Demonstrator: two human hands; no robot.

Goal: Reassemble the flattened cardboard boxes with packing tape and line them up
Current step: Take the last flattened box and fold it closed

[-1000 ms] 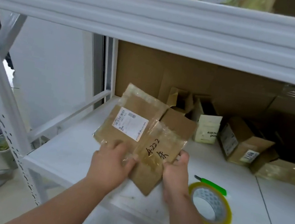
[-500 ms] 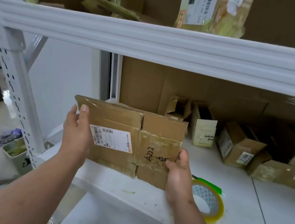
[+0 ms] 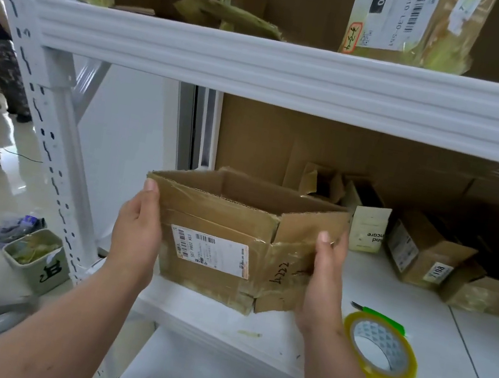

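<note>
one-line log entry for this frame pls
step: opening box | left hand: gripping cardboard box | right hand: gripping box | packing tape roll: untouched on shelf

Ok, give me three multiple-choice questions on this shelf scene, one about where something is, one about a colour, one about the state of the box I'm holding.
1. Where is the tape roll?
A. on the white shelf, right of the held box
B. inside the box
C. on the upper shelf

2. What colour is the cutter behind the roll?
A. red
B. green
C. black

3. What state is the held box in?
A. flat
B. opened up, top flaps open
C. taped shut

Answers: 1 A, the roll lies by the right hand. 2 B, its handle is bright green. 3 B, the hollow inside shows between the left hand and the right.
</note>
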